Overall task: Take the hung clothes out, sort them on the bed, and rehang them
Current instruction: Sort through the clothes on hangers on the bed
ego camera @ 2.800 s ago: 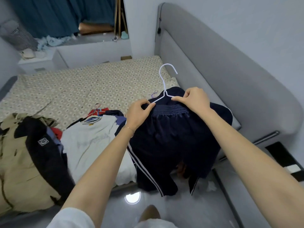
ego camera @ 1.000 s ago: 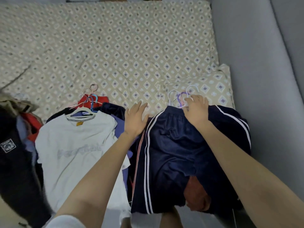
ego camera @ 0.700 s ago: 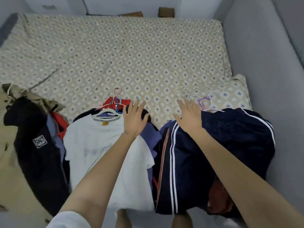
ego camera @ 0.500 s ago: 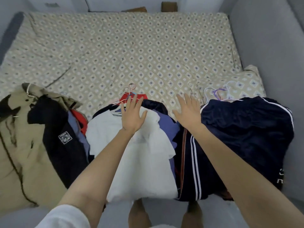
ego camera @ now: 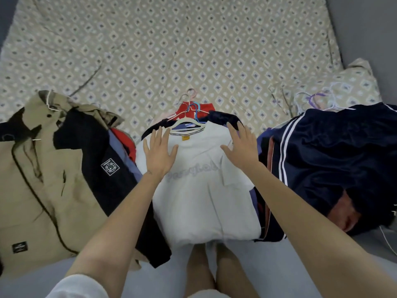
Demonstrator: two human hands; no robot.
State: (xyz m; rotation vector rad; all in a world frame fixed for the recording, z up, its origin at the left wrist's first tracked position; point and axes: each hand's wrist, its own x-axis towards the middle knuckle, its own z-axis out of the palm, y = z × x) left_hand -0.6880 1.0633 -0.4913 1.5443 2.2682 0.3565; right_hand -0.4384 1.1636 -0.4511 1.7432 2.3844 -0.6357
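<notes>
1. Judged near the middle of the task: taking-out apparently done, sorting well under way, rehanging not yet begun, with every garment in view lying in three heaps along the near edge of the bed.
2. Left heap: beige coat spread widest, overlapped by a black jacket with a square patch.
3. Right heap: navy striped sportswear, bunched and draped over the near corner.
4. Middle heap: white T-shirt on top, front up, on its pale hanger, over dark and blue layers and a red garment.
5. Both laid flat on the T-shirt's chest: left hand and right hand, fingers straight and spread apart, clasping nothing; read as smoothing or steadying that pile.
6. Bunched hanger hooks at the far end of the middle heap, probably handy for gathering the pile in one grab later.
7. Left to do, by judgement: last tidying of the heaps, then carrying each back to a rail not in view.
8. Surface: mattress under a beige cover printed with small diamonds, creased in places.
9. Room: grey padded headboard along the right, pale grey floor below the bed edge, the person's bare legs close against it.
10. Matching pillow at the far right, with pale and purple hangers showing on it just behind the navy heap; loose or inside those garments, impossible to tell.
</notes>
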